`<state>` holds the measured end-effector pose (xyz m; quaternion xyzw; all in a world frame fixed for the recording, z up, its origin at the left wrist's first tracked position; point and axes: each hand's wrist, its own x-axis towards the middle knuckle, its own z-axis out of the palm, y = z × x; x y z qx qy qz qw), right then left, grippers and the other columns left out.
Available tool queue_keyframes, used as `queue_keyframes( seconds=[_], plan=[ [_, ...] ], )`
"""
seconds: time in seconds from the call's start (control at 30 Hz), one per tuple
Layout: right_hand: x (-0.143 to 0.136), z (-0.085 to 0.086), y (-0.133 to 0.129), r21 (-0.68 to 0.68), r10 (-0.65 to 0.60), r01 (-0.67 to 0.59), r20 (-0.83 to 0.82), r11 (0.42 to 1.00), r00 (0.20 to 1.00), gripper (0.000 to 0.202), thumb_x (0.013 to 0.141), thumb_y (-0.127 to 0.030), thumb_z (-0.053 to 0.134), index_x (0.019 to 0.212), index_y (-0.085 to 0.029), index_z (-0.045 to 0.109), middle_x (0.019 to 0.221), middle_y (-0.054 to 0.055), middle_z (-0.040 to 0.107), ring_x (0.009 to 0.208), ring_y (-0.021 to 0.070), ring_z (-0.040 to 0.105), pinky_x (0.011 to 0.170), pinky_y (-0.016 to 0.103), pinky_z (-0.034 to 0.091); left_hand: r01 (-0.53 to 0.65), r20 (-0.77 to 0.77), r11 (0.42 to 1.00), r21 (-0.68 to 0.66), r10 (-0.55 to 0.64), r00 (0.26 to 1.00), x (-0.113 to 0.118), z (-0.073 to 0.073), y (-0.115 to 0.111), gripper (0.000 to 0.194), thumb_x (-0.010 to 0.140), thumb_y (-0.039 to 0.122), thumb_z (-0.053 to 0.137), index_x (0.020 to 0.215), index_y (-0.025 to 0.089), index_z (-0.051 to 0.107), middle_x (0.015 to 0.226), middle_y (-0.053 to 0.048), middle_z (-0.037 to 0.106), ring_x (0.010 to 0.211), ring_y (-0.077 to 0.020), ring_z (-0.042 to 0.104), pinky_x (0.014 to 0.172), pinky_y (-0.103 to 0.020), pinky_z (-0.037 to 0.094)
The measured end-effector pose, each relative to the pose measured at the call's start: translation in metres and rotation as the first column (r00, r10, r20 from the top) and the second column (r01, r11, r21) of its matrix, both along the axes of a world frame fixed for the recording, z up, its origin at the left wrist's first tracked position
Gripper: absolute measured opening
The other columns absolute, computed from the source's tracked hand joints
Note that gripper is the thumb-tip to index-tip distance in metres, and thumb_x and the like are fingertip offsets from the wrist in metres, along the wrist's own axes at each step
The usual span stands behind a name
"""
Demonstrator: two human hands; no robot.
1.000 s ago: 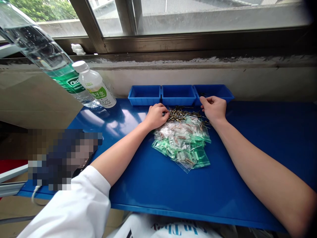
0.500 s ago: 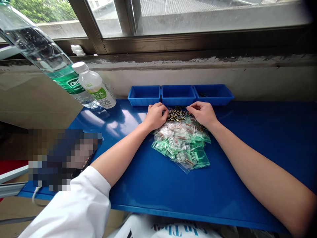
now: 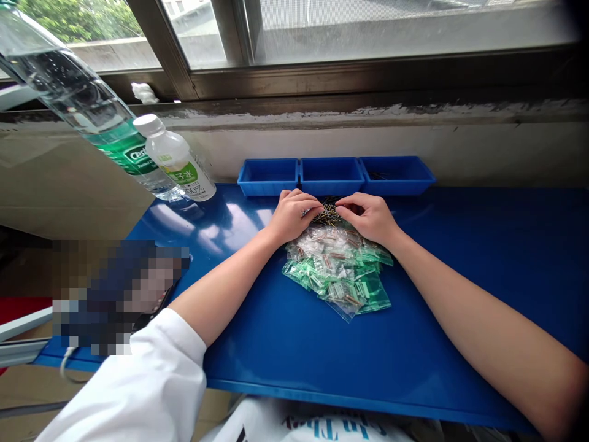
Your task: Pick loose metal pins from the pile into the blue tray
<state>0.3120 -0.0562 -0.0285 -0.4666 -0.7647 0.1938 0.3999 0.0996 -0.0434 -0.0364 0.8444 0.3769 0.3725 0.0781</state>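
Loose screws (image 3: 329, 215), dark, brassy and silvery, lie in a heap between my hands. From the left, my left hand (image 3: 294, 215) reaches over the heap with thumb and fingertips closed together at its edge. Facing it from the right is my right hand (image 3: 370, 216), its thumb and forefinger pinched over the same screws. Whatever sits in either pinch is too small to make out. Just below the hands lies a pile of clear and green small plastic bags (image 3: 338, 264), with copper-coloured pieces inside.
Behind the hands stand three joined blue bins (image 3: 331, 178); the right one has a few dark screws. On the left are a large water bottle (image 3: 115, 138) and a small white-capped bottle (image 3: 177, 162). A blurred-out item (image 3: 124, 294) lies on the blue table (image 3: 276, 344).
My two hands have come closer together over the screw heap. The right hand moved left, and the left hand's fingertips moved right. The bags and bins have stayed put.
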Motion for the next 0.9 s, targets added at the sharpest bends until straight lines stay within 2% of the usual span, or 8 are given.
queue_keyframes(
  seconds=[0.23,0.4,0.53,0.6,0.7,0.8,0.9],
  plan=[
    [0.001,0.001,-0.001,0.064,0.081,-0.082,0.029,0.995,0.996,0.015,0.079,-0.034,0.065,0.079,-0.021,0.071,0.079,0.004,0.066,0.065,0.0152,0.057,0.055,0.029,0.044,-0.004,0.010,1.000,0.002,0.004,1.000,0.000,-0.001,0.001,0.023,0.090,0.040,0.053,0.086,0.025,0.071,0.095,-0.001,0.073,0.088,-0.0176,0.061,0.086,-0.036,0.036],
    [0.000,0.002,0.000,0.065,0.092,-0.095,0.048,0.993,0.995,0.014,0.082,-0.032,0.061,0.078,-0.020,0.068,0.080,0.005,0.064,0.066,0.0159,0.056,0.059,0.030,0.045,0.011,0.013,1.000,0.003,-0.011,1.000,0.000,-0.001,0.001,0.023,0.091,0.040,0.053,0.087,0.025,0.070,0.095,-0.001,0.073,0.089,-0.0171,0.061,0.085,-0.035,0.035],
    [0.001,0.003,0.002,0.057,0.057,-0.060,0.059,0.997,0.997,0.016,0.084,-0.030,0.056,0.076,-0.019,0.063,0.077,0.005,0.062,0.065,0.0160,0.054,0.059,0.030,0.043,-0.031,-0.004,0.999,-0.019,0.031,1.000,0.000,0.002,-0.002,0.023,0.092,0.038,0.050,0.092,0.023,0.067,0.096,-0.002,0.071,0.090,-0.0163,0.061,0.085,-0.033,0.035],
    [0.002,0.003,0.004,0.065,-0.020,0.018,0.030,0.998,0.999,0.017,0.084,-0.032,0.056,0.077,-0.018,0.063,0.075,0.005,0.062,0.064,0.0162,0.054,0.059,0.030,0.043,-0.062,-0.010,0.997,-0.035,0.061,0.998,0.001,0.004,-0.003,0.021,0.092,0.036,0.050,0.096,0.021,0.065,0.098,-0.002,0.070,0.092,-0.0162,0.061,0.084,-0.032,0.035],
    [0.007,0.001,0.009,0.063,-0.215,0.220,-0.070,0.974,0.974,0.019,0.083,-0.036,0.058,0.077,-0.018,0.063,0.071,0.005,0.063,0.061,0.0171,0.056,0.059,0.031,0.044,-0.087,-0.035,0.993,-0.073,0.085,0.996,0.001,0.005,-0.004,0.018,0.090,0.031,0.051,0.097,0.021,0.064,0.100,-0.002,0.069,0.094,-0.0169,0.061,0.083,-0.032,0.035],
    [0.016,0.000,0.016,0.038,-0.406,0.414,-0.131,0.910,0.905,0.022,0.081,-0.039,0.059,0.077,-0.018,0.063,0.068,0.005,0.063,0.060,0.0185,0.057,0.060,0.032,0.045,-0.091,-0.064,0.989,-0.114,0.084,0.994,0.001,0.004,-0.003,0.017,0.089,0.029,0.051,0.095,0.021,0.065,0.100,-0.003,0.068,0.095,-0.0178,0.061,0.083,-0.032,0.035],
    [0.027,-0.002,0.024,0.017,-0.532,0.539,-0.138,0.842,0.835,0.023,0.079,-0.040,0.060,0.076,-0.018,0.063,0.069,0.007,0.065,0.062,0.0208,0.059,0.063,0.035,0.046,-0.078,-0.078,0.988,-0.136,0.068,0.995,0.001,0.003,-0.002,0.016,0.088,0.027,0.051,0.091,0.021,0.066,0.100,-0.002,0.068,0.095,-0.0177,0.061,0.083,-0.033,0.034]
  ],
)
